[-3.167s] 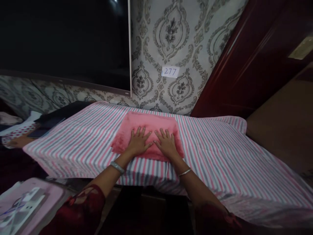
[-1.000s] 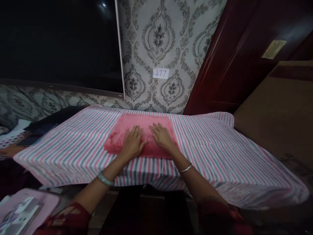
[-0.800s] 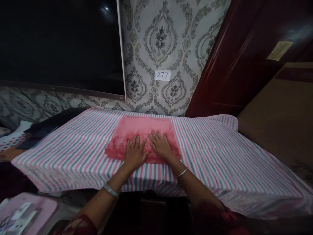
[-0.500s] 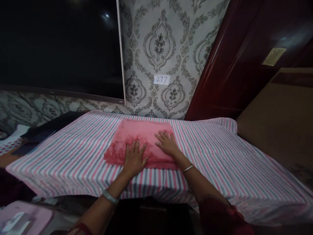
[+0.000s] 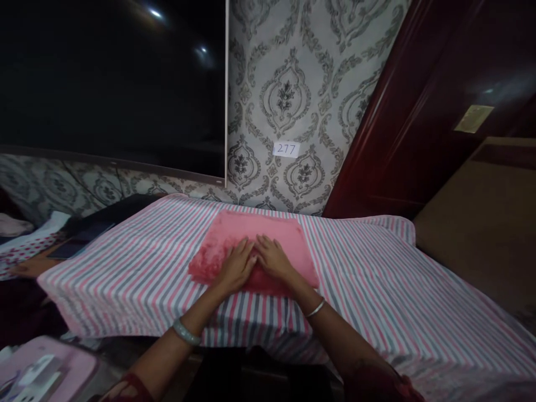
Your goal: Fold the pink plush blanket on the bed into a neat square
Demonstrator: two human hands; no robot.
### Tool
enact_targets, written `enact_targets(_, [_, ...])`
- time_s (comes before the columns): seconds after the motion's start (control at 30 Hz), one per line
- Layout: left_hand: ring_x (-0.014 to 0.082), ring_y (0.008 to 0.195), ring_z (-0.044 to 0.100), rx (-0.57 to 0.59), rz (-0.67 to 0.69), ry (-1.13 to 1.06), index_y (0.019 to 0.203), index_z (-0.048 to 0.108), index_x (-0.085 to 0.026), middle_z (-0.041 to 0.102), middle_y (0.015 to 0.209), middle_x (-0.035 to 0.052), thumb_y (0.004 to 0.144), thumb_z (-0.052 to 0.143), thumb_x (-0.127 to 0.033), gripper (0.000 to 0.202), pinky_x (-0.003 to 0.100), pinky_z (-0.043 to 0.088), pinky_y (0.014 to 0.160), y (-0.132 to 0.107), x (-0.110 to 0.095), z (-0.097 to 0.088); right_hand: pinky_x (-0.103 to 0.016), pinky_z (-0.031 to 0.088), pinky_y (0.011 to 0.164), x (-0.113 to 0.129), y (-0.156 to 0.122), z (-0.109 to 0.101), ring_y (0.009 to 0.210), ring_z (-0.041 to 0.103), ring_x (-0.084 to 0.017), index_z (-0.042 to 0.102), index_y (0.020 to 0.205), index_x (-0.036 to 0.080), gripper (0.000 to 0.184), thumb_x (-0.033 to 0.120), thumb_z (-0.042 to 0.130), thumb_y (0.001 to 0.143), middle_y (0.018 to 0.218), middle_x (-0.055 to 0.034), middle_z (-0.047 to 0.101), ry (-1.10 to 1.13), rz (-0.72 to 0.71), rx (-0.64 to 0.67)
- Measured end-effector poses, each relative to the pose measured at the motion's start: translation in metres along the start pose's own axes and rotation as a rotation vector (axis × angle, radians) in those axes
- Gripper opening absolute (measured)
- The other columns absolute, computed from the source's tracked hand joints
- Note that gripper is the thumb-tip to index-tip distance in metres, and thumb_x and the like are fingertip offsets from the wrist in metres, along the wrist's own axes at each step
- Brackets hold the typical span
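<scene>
A folded pink fluffy towel (image 5: 268, 231) lies flat on a table covered with a pink, grey and white striped cloth (image 5: 368, 279). My left hand (image 5: 237, 265) rests palm down on the towel's near middle, fingers stretched out. My right hand (image 5: 274, 259) lies flat right beside it, fingertips almost touching the left hand's. Both hands hold nothing. Each wrist wears a bangle.
Patterned wallpaper with a small "277" label (image 5: 286, 149) rises behind the table. A large dark screen (image 5: 109, 84) fills the upper left. A dark red wooden door (image 5: 427, 111) stands at the right. Pink and white items (image 5: 46, 371) sit at the lower left; dark objects (image 5: 96, 223) lie left of the table.
My two hands have slid over the towel, apart and then together again at its middle. The towel stays flat in the same place; the camera has shifted slightly.
</scene>
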State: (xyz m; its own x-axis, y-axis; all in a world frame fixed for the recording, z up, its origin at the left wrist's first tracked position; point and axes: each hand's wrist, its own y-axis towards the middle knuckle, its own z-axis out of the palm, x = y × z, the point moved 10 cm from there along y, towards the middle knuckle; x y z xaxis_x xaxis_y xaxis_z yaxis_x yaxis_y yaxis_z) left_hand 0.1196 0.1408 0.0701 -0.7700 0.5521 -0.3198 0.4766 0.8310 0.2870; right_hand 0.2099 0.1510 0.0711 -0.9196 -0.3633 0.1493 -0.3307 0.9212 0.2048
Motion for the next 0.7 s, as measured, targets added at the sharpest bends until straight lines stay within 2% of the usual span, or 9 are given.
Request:
enact_targets(0.07, [0.0215, 0.151, 0.025, 0.019, 0.100, 0.012, 0.154, 0.034, -0.019, 0.033, 0.161, 0.0115, 0.101, 0.027, -0.034, 0.055, 0.053, 0.018, 0.124, 0.012, -0.003, -0.009, -0.052, 0.020, 0.120, 0.016, -0.001, 0.016, 0.151, 0.020, -0.024, 0.036, 0.154, 0.019, 0.053, 0.033, 0.037, 0.103, 0.163, -0.0107, 0.028, 0.029, -0.076, 0.000])
enact_targets(0.13, [0.0231, 0.151, 0.025, 0.087, 0.153, 0.084, 0.153, 0.036, -0.022, 0.035, 0.161, 0.0105, 0.101, 0.033, -0.037, 0.055, 0.056, 0.014, 0.124, 0.023, 0.005, -0.005, -0.054, 0.017, 0.121, 0.019, -0.004, 0.027, 0.152, 0.016, -0.024, 0.035, 0.155, 0.019, 0.054, 0.036, 0.037, 0.103, 0.164, -0.0110, 0.025, 0.025, -0.083, -0.019])
enact_targets(0.2, [0.0262, 0.151, 0.027, 0.119, 0.153, 0.179, 0.151, 0.040, -0.022, 0.037, 0.159, 0.0115, 0.100, 0.036, -0.040, 0.054, 0.061, 0.012, 0.122, 0.029, 0.022, 0.004, -0.055, 0.015, 0.122, 0.017, -0.006, 0.033, 0.152, 0.016, -0.024, 0.037, 0.154, 0.022, 0.053, 0.039, 0.037, 0.104, 0.164, -0.0093, 0.024, 0.011, -0.074, -0.028])
enact_targets(0.33, [0.0269, 0.151, 0.027, 0.045, 0.167, 0.271, 0.151, 0.039, -0.024, 0.037, 0.159, 0.0115, 0.101, 0.033, -0.045, 0.056, 0.064, 0.013, 0.121, 0.030, 0.043, 0.017, -0.053, 0.016, 0.122, 0.015, -0.009, 0.036, 0.152, 0.017, -0.024, 0.037, 0.154, 0.026, 0.052, 0.040, 0.036, 0.104, 0.165, -0.0047, 0.023, -0.001, -0.073, -0.034])
enact_targets(0.5, [0.0263, 0.152, 0.024, 0.091, 0.159, 0.283, 0.153, 0.037, -0.023, 0.032, 0.162, 0.0096, 0.101, 0.030, -0.048, 0.058, 0.062, 0.010, 0.122, 0.028, 0.046, 0.020, -0.053, 0.015, 0.123, 0.015, -0.008, 0.036, 0.152, 0.017, -0.024, 0.037, 0.154, 0.025, 0.052, 0.039, 0.035, 0.104, 0.165, -0.0042, 0.022, 0.007, -0.067, -0.042])
enact_targets(0.6, [0.0291, 0.152, 0.020, 0.117, 0.077, 0.334, 0.153, 0.037, -0.024, 0.028, 0.163, 0.0102, 0.100, 0.033, -0.050, 0.059, 0.064, 0.005, 0.121, 0.036, 0.061, 0.007, -0.053, 0.013, 0.122, 0.015, -0.008, 0.038, 0.152, 0.017, -0.024, 0.037, 0.154, 0.027, 0.052, 0.039, 0.035, 0.104, 0.164, -0.0042, 0.024, 0.009, -0.069, -0.051])
enact_targets(0.7, [0.0317, 0.152, 0.019, 0.162, -0.112, 0.369, 0.153, 0.036, -0.024, 0.023, 0.164, 0.0110, 0.099, 0.035, -0.050, 0.061, 0.067, 0.007, 0.119, 0.047, 0.096, -0.012, -0.054, 0.014, 0.122, 0.015, -0.009, 0.039, 0.152, 0.018, -0.023, 0.035, 0.155, 0.029, 0.052, 0.039, 0.035, 0.104, 0.164, -0.0041, 0.024, 0.019, -0.070, -0.055])
